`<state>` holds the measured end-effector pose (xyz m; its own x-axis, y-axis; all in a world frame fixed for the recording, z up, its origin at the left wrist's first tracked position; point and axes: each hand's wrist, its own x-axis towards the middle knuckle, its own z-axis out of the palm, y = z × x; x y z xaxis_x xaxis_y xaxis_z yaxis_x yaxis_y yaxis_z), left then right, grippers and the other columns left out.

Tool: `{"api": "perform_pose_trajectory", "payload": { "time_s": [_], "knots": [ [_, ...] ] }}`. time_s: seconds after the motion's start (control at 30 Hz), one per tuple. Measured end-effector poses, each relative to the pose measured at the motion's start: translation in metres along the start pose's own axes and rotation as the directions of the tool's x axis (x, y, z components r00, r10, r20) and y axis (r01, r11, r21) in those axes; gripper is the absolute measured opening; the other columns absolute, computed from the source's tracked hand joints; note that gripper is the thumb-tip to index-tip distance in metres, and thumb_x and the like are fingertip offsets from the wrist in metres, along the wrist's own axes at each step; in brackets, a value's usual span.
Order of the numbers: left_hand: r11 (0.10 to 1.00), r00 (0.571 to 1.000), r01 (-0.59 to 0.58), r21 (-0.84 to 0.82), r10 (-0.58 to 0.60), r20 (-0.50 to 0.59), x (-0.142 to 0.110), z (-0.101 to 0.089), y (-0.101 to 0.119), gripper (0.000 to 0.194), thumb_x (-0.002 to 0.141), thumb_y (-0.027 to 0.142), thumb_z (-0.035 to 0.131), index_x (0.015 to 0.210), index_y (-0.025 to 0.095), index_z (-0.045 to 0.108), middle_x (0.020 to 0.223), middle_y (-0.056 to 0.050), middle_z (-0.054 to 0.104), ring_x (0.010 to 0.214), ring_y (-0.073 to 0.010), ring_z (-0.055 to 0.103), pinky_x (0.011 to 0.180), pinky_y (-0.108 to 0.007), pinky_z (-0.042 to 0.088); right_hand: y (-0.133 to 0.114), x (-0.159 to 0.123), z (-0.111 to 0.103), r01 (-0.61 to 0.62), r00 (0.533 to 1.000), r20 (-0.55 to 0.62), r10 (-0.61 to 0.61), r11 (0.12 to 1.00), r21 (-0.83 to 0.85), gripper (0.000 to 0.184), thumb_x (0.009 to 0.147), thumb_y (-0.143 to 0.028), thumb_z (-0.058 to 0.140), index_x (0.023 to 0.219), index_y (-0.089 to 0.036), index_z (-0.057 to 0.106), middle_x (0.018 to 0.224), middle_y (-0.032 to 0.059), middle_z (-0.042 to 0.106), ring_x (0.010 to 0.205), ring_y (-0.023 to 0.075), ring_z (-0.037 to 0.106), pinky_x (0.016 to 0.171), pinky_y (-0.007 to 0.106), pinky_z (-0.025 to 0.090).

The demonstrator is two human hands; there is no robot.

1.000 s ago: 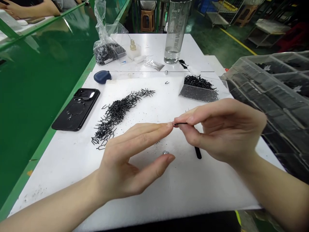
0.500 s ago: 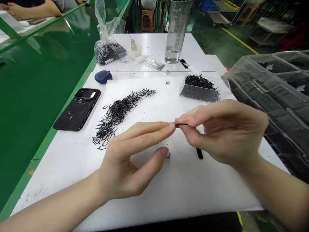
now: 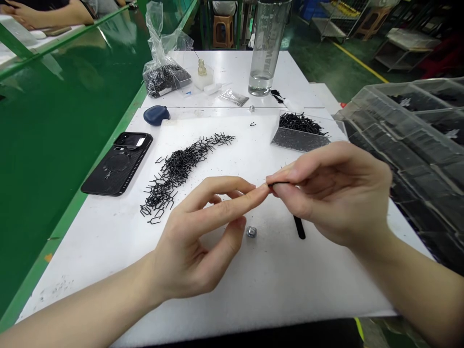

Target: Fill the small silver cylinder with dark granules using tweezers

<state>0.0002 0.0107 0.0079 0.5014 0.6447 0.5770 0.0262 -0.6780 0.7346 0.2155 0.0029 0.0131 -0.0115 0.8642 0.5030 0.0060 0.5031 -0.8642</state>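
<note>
Between thumb and forefinger of my right hand [image 3: 333,193] is pinched a thin black piece [image 3: 279,183], lying nearly level. My left hand [image 3: 206,232] is open, its thumb apart from its fingers; the index fingertip touches the right fingertips at the piece's left end. Whether the fingertip presses on the piece itself I cannot tell. A heap of small black forked pieces [image 3: 177,166] spreads in a curved band beyond my left hand. Below my fingers lies a small shiny metal object [image 3: 251,232]. A black tool handle [image 3: 299,228] shows under my right hand, its other end partly hidden.
Behind my right hand stands a clear tray [image 3: 300,137] of black pieces. A phone [image 3: 118,164] and a dark blue case [image 3: 156,115] are at the left. Farther back are a plastic bag [image 3: 163,72] and a tall water cup [image 3: 266,53]. Compartment boxes [image 3: 402,125] line the right side.
My left middle finger has bent and drawn away from the index finger, and the thumb has shifted left, uncovering the metal object. Both hands' fingertips moved slightly right and up with the black piece.
</note>
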Motion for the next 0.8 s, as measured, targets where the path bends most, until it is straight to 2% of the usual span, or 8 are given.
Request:
{"api": "perform_pose_trajectory", "payload": {
  "time_s": [0.07,0.1,0.17,0.23,0.3,0.47,0.67,0.8],
  "knots": [
    [1.000,0.999,0.005,0.000,-0.005,-0.048,0.001,0.000,-0.001,0.054,0.088,-0.006,0.059,0.133,0.022,0.070,0.119,-0.008,0.067,0.109,-0.0175,0.066,0.089,-0.030,0.057,-0.001,0.002,0.000,-0.259,0.965,0.078,0.249,0.952,0.163,0.025,0.084,-0.010,0.081,0.097,-0.029,0.069,0.087,-0.0061,0.078,0.081,0.0091,0.077,0.074,0.017,0.064],
    [1.000,0.996,0.024,-0.009,-0.025,-0.090,0.002,0.001,-0.002,0.052,0.088,-0.004,0.062,0.131,0.023,0.072,0.116,-0.008,0.069,0.105,-0.0175,0.067,0.086,-0.031,0.057,-0.002,0.003,0.000,-0.409,0.911,0.160,0.380,0.879,0.243,0.024,0.086,-0.015,0.081,0.099,-0.029,0.066,0.086,-0.0070,0.078,0.080,0.0077,0.077,0.072,0.015,0.063],
    [0.996,0.982,0.079,-0.051,-0.087,-0.168,0.004,0.001,-0.004,0.045,0.087,0.000,0.070,0.123,0.026,0.076,0.108,-0.006,0.073,0.096,-0.0170,0.069,0.078,-0.031,0.058,-0.003,0.005,0.000,-0.655,0.755,0.344,0.558,0.669,0.353,0.023,0.089,-0.019,0.080,0.103,-0.027,0.063,0.085,-0.0071,0.079,0.079,0.0059,0.077,0.070,0.011,0.061],
    [0.984,0.968,0.136,-0.117,-0.157,-0.194,0.006,0.002,-0.005,0.036,0.085,0.005,0.077,0.113,0.027,0.080,0.099,-0.004,0.077,0.088,-0.0159,0.071,0.071,-0.029,0.058,-0.003,0.007,0.001,-0.772,0.635,0.456,0.624,0.493,0.401,0.022,0.091,-0.017,0.077,0.104,-0.025,0.061,0.084,-0.0053,0.079,0.077,0.0047,0.077,0.069,0.008,0.060],
    [0.967,0.963,0.181,-0.177,-0.211,-0.167,0.008,0.002,-0.004,0.030,0.084,0.006,0.080,0.106,0.026,0.082,0.096,-0.002,0.080,0.084,-0.0138,0.073,0.072,-0.026,0.060,-0.004,0.009,0.002,-0.811,0.579,0.490,0.652,0.398,0.428,0.021,0.092,-0.015,0.074,0.106,-0.023,0.060,0.083,-0.0031,0.080,0.075,0.0048,0.077,0.068,0.007,0.060],
    [0.921,0.936,0.286,-0.264,-0.327,-0.127,0.011,0.002,0.000,0.027,0.084,0.003,0.079,0.100,0.025,0.083,0.095,0.002,0.082,0.085,-0.0088,0.076,0.078,-0.015,0.062,-0.008,0.010,0.003,-0.837,0.524,0.469,0.710,0.328,0.438,0.023,0.092,-0.011,0.071,0.108,-0.022,0.058,0.080,-0.0021,0.079,0.073,0.0052,0.076,0.067,0.008,0.060],
    [0.895,0.922,0.330,-0.301,-0.374,-0.101,0.012,0.002,0.002,0.026,0.084,0.005,0.080,0.099,0.025,0.083,0.097,0.002,0.082,0.085,-0.0092,0.077,0.077,-0.014,0.063,-0.009,0.009,0.003,-0.856,0.489,0.459,0.742,0.306,0.416,0.027,0.092,-0.009,0.069,0.112,-0.023,0.056,0.081,-0.0026,0.079,0.072,0.0047,0.076,0.068,0.008,0.060],
    [0.874,0.917,0.346,-0.340,-0.392,-0.075,0.012,0.001,0.001,0.024,0.085,0.006,0.078,0.098,0.026,0.084,0.096,0.001,0.082,0.085,-0.0124,0.078,0.081,-0.019,0.066,-0.004,0.007,0.002,-0.819,0.556,0.482,0.677,0.349,0.455,0.027,0.091,-0.011,0.072,0.110,-0.022,0.057,0.080,-0.0014,0.079,0.073,0.0059,0.076,0.066,0.008,0.060]
  ]
}}
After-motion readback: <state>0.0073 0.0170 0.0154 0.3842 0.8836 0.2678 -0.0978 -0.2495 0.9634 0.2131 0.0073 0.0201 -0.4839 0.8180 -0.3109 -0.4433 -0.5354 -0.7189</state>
